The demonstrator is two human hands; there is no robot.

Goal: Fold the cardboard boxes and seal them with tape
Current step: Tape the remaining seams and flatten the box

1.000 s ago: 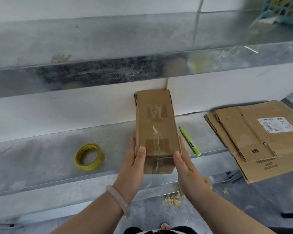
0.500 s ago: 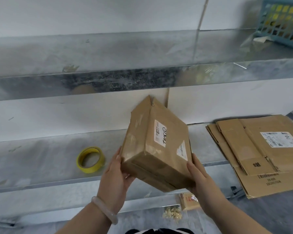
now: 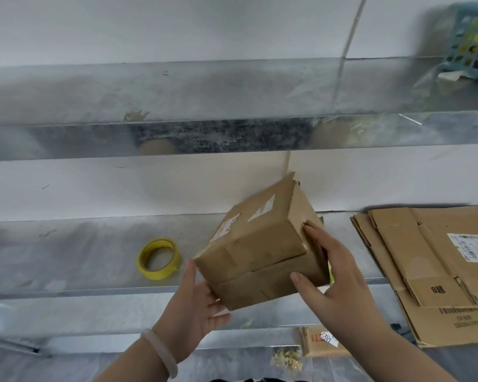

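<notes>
- The left hand [image 3: 196, 299] sits under the lower left corner of the brown cardboard box [image 3: 260, 244]. Its fingers are fairly straight, the palm is turned up and the thumb is tucked beneath, so it cradles the box and does not clench it.
- The right hand [image 3: 337, 274] lies flat against the box's right side. The fingers are spread and straight, and the thumb presses on the near face. It steadies the box without wrapping round it.
- The box is clear of the grey metal shelf [image 3: 66, 260], tilted with one corner down and held between both palms. White labels show on its upper face, and a flap seam runs across the face nearest the person.
- That near seam looks bare of tape, though the blur leaves this uncertain. The step in hand seems to be turning the box to bring an unsealed side up.
- To do it well, keep both palms pushing inward so the flaps stay shut. Set the box flat on the shelf before letting go, seam up.
- The yellow roll of tape [image 3: 158, 259] lies on the shelf just left of the box, an easy reach for the left hand.
- A stack of flattened brown cardboard sheets [image 3: 431, 271] waits at the right end of the shelf.
- A ragged flap edge sticks up at the box's far end and may need pressing down.
</notes>
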